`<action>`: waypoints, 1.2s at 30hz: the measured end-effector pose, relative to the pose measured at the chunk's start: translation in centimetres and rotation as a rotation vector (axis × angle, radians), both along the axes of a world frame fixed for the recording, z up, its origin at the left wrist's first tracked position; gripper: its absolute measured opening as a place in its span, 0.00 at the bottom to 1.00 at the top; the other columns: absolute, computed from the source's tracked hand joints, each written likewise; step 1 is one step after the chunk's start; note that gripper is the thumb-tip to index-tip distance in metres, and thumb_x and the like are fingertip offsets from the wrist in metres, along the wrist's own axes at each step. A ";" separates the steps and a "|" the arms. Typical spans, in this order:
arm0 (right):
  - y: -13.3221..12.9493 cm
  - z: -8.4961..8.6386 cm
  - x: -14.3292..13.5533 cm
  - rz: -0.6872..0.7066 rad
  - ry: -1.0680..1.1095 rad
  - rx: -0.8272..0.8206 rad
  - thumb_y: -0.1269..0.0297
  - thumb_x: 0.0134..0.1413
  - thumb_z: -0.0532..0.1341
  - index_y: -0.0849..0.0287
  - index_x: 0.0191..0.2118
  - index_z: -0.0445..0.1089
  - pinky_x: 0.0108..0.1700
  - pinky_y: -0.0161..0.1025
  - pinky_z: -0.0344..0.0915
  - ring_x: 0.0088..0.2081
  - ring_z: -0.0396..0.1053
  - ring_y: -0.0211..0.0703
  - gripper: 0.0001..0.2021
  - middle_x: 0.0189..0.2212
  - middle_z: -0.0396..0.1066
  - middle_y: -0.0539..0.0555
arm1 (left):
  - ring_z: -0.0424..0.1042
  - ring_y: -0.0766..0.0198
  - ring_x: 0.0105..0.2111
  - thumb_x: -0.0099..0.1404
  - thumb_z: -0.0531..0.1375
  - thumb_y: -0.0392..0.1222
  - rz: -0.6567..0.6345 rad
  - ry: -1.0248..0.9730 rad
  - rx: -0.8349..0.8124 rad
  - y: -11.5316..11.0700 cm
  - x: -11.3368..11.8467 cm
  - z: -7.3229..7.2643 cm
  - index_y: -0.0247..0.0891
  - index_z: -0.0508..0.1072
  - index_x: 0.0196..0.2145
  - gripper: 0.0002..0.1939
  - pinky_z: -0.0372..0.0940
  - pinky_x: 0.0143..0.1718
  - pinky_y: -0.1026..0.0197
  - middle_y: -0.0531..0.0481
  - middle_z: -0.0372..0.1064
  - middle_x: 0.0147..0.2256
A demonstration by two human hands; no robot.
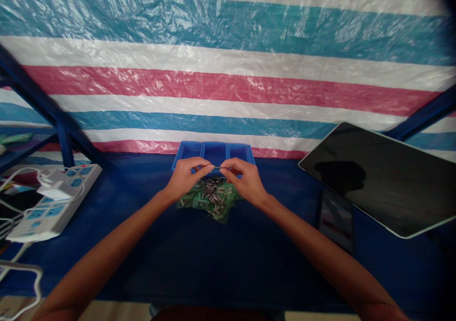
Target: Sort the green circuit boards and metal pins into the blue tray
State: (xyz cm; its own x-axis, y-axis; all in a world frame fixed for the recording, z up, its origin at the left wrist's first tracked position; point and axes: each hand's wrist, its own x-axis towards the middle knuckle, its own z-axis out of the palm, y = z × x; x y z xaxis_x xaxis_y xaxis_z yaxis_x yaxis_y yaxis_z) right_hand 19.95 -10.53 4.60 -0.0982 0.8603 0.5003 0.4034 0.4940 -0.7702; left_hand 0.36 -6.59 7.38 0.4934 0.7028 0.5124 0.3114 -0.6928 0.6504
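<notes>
with both thumbs brought up to their fingertips, you're right in the fine work now: your left hand (pixel 191 174) is in a tight pinch at nine o'clock, your right hand (pixel 245 176) mirrors it at three, and between them runs one thin piece (pixel 216 167), gripped at each end. it's up over the near side of the blue tray (pixel 215 145), whose compartments lie toward twelve. whether it's one part or two meeting, you can't tell at this size.

down at six o'clock, just below your fingers, sits the heap of small metal pieces (pixel 213 190) on or in crumpled green plastic (pixel 195 200); which, the view doesn't settle. so, easy does it: anything slipping would probably vanish into that lot. pinch with the pads, i'd say, and let both wrists move as a pair, so the ends line up straight and nothing bends. small, even pressure, no snatching. elbows wide, forearms coming in from seven and five, nice and balanced. the phone (pixel 337 221) at four and the screen (pixel 388 178) at three are well apart from your hands.
</notes>
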 end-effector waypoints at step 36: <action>-0.5 -0.1 -0.8 0.071 0.163 -0.107 0.55 0.56 0.58 0.57 0.35 0.70 0.24 0.32 0.63 0.21 0.65 0.34 0.11 0.24 0.68 0.48 | 0.74 0.65 0.34 0.57 0.65 0.44 0.001 -0.353 -0.231 -0.5 0.7 -1.1 0.36 0.75 0.33 0.09 0.70 0.36 0.63 0.47 0.75 0.34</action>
State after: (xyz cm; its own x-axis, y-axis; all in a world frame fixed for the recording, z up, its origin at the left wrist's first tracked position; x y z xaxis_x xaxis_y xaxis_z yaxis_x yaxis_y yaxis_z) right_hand 19.17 -11.00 4.51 -0.0862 0.9030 0.4208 0.2363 0.4289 -0.8719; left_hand 1.05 -7.13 6.30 0.3148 0.8193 0.4792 0.0419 -0.5164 0.8553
